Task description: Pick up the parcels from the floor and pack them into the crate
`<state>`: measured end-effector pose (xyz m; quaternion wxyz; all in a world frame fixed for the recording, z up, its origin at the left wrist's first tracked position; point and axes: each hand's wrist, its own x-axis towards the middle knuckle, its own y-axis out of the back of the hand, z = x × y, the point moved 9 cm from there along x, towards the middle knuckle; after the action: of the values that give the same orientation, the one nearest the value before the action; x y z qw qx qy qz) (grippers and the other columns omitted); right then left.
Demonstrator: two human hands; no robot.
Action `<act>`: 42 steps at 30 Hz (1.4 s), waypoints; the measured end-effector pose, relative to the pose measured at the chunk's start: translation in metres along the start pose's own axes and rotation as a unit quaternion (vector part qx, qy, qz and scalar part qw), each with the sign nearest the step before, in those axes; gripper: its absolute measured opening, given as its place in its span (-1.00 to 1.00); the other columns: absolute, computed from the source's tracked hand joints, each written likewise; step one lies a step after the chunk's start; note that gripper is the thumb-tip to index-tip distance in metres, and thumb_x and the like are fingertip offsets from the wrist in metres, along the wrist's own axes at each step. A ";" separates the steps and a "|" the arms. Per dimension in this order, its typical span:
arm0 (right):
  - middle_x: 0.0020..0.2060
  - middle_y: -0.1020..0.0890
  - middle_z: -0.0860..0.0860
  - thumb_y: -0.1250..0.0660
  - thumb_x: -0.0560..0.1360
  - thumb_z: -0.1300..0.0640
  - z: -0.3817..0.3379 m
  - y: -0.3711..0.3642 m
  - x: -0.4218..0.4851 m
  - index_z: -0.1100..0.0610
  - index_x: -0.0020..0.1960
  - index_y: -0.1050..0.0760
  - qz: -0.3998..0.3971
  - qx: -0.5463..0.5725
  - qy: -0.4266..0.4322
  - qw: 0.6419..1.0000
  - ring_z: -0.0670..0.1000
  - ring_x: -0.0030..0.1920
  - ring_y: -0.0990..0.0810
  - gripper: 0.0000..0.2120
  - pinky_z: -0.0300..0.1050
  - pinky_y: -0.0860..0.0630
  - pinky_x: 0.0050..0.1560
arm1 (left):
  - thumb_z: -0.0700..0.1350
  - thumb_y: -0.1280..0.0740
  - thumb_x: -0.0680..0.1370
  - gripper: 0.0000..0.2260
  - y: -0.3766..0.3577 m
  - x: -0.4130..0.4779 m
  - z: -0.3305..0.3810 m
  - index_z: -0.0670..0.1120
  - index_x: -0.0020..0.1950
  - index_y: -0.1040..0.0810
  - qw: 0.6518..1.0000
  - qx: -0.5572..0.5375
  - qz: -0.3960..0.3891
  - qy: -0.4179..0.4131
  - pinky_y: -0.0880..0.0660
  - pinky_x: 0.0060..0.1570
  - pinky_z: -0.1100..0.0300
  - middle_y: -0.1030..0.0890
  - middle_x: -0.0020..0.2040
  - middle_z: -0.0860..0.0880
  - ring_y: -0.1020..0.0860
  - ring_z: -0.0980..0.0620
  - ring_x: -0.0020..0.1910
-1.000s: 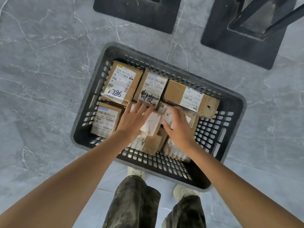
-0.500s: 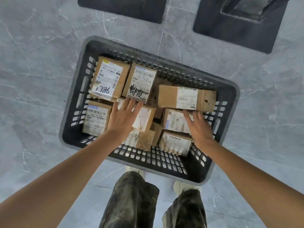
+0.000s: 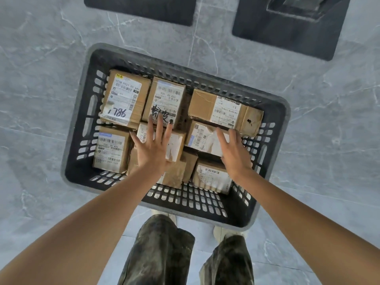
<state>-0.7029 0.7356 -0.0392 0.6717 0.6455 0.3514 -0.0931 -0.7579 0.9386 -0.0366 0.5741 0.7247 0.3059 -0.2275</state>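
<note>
The parcels are all down in the crate (image 3: 195, 204), brown cardboard boxes with white labels facing up, packed in two rough rows. My left hand (image 3: 152, 150) lies flat over the centre parcel (image 3: 175, 144), its fingers (image 3: 159, 128) straight and fanned wide, holding nothing; the tips reach past that box's far edge onto the label of the middle back parcel (image 3: 166, 99). My right hand (image 3: 235, 155) sits over the parcel with the crumpled label (image 3: 202, 138), fingers (image 3: 222, 137) loosely straight and a little apart, gripping nothing. Their tips end just short of the long parcel (image 3: 224, 110); I cannot tell whether the palm presses down or only hovers.

That long parcel runs crosswise in the far right corner, its long axis going from far left to near right, slightly skewed against the crate wall, with a torn hole in its right end. The parcel marked 1786 (image 3: 125, 99) fills the far left corner, its long axis pointing away from me. Below it lies the near left parcel (image 3: 111, 150). Between my wrists, the plain front parcel (image 3: 177, 173) and the near right parcel (image 3: 211, 176) sit lower.

The crate stands on the grey marbled floor (image 3: 41, 79), just in front of my camouflage trousers (image 3: 160, 249) and pale shoes (image 3: 221, 232). Two black bases (image 3: 139, 9) stand on the floor beyond it.
</note>
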 end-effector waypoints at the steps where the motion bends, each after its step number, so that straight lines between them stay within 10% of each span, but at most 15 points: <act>1: 0.39 -0.18 0.20 -0.45 0.36 0.36 -0.001 0.000 -0.001 0.05 0.49 0.01 0.005 0.009 0.000 1.000 0.17 0.38 -0.28 -0.10 -0.13 -0.61 -0.08 | 0.44 -0.26 0.33 0.20 0.000 0.004 0.004 -0.12 0.28 0.69 1.000 0.007 -0.021 0.014 -0.07 0.30 -0.44 0.57 0.37 -0.24 0.41 -0.31 0.42; 10: 0.50 0.02 0.19 -0.26 0.55 0.19 0.004 -0.007 -0.021 0.04 0.54 0.02 0.024 -0.011 0.020 0.999 0.19 0.52 0.01 -0.33 0.12 -0.18 0.48 | 0.57 -0.09 0.26 0.13 -0.011 0.015 0.017 0.00 0.28 0.66 0.991 -0.096 -0.081 -0.037 0.14 0.26 -0.47 0.68 0.27 -0.19 0.57 -0.33 0.29; 14: 0.26 -0.41 0.11 -0.20 0.58 0.14 0.004 -0.005 -0.045 0.10 0.35 -0.35 0.053 0.090 -0.012 0.995 0.07 0.22 -0.46 -0.65 -0.06 -0.56 0.10 | 0.34 -0.07 0.48 -0.14 -0.003 -0.019 0.013 -0.03 0.50 0.37 0.986 -0.103 0.082 -0.107 0.13 0.36 -0.35 0.41 0.48 -0.16 0.31 -0.23 0.48; 19: 0.34 -0.44 0.12 -0.15 0.61 0.20 -0.012 -0.041 -0.033 0.16 0.44 -0.30 -0.130 0.316 -0.061 0.938 0.01 0.17 -0.52 -0.59 -0.14 -0.50 0.16 | 0.28 0.02 0.50 -0.24 -0.048 -0.047 0.027 0.01 0.47 0.42 0.976 -0.132 0.011 -0.173 0.17 0.42 -0.24 0.50 0.45 -0.07 0.39 -0.18 0.46; 23: 0.16 -0.56 0.22 -0.05 0.62 0.22 -0.016 -0.043 -0.006 0.22 0.43 -0.33 -0.155 0.304 -0.060 0.938 -0.14 -0.41 -0.41 -0.61 -0.43 -0.31 -0.57 | 0.18 -0.15 0.54 -0.23 -0.044 -0.045 0.025 0.06 0.50 0.34 0.971 -0.158 0.011 -0.178 0.08 0.44 -0.25 0.50 0.45 -0.01 0.42 -0.12 0.45; 30: 0.12 -0.52 0.09 -0.15 0.58 0.19 -0.016 -0.051 -0.020 0.15 0.43 -0.29 -0.239 0.287 -0.071 0.925 -0.11 -0.30 -0.48 -0.58 -0.29 -0.37 -0.39 | -0.06 -0.25 0.56 -0.37 -0.017 -0.052 0.013 0.03 0.53 0.03 0.977 -0.134 -0.013 -0.166 0.14 0.44 -0.14 0.33 0.52 -0.08 0.30 -0.10 0.50; 42: 0.04 -0.64 0.01 -0.17 0.61 0.18 -0.008 0.310 -0.133 0.09 0.21 -0.49 0.010 0.443 -0.025 0.896 0.15 0.07 -0.62 -0.78 -0.15 -0.59 0.01 | -0.09 -0.17 0.58 -0.79 0.317 -0.168 -0.056 0.00 0.18 -0.49 0.935 -0.242 0.210 -0.151 -0.27 0.34 0.15 -0.51 0.18 0.06 -0.38 0.08 0.27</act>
<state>-0.6242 0.7453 0.2884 0.3256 0.8771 0.2508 -0.2486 -0.6552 0.9133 0.3107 0.8062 0.5688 0.1022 -0.1270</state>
